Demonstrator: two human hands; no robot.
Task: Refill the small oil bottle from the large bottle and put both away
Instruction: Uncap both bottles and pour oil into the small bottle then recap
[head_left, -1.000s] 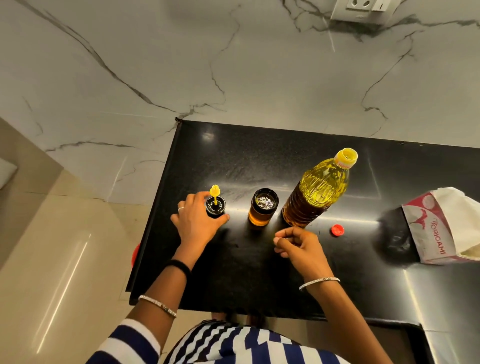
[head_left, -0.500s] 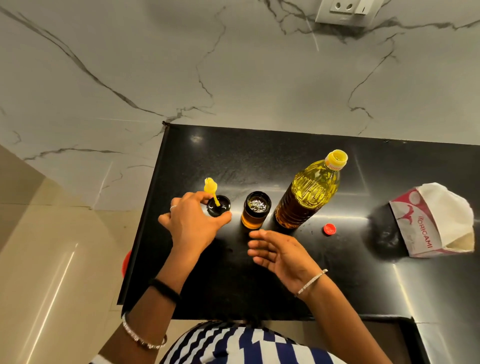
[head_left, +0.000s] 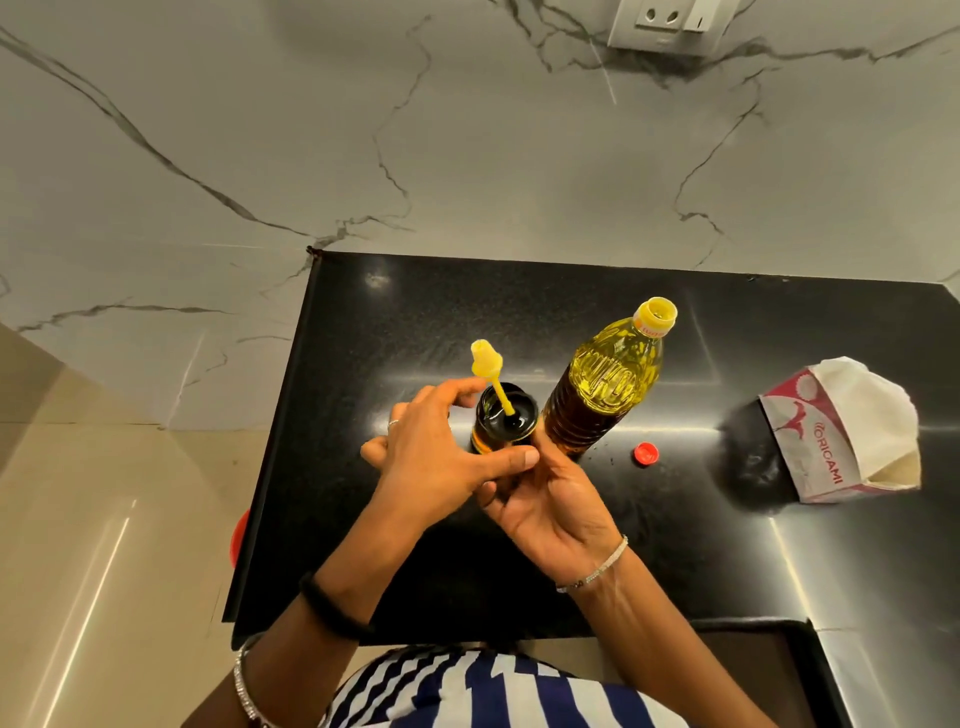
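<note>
The small oil bottle (head_left: 480, 442) stands on the black counter (head_left: 415, 322), dark glass with a yellow-orange label. Its black cap (head_left: 514, 418) with a long yellow spout (head_left: 487, 358) sits on the bottle's mouth, and my left hand (head_left: 431, 457) grips that cap between fingers and thumb. From the right, my right hand (head_left: 550, 509) holds the small bottle low down, its fingers partly hidden behind my left hand. The large oil bottle (head_left: 602, 395) stands uncapped just to the right, touching or nearly touching the small one. Its red cap (head_left: 644, 453) lies on the counter.
A red and white tissue box (head_left: 841, 431) lies on the right of the counter. A marble wall with a socket plate (head_left: 670, 23) rises behind. The counter's left edge drops to a beige floor, where a red object (head_left: 239, 535) peeks out.
My left hand has carried the spouted cap from the counter onto the small bottle. My right hand has moved in and taken hold of that bottle.
</note>
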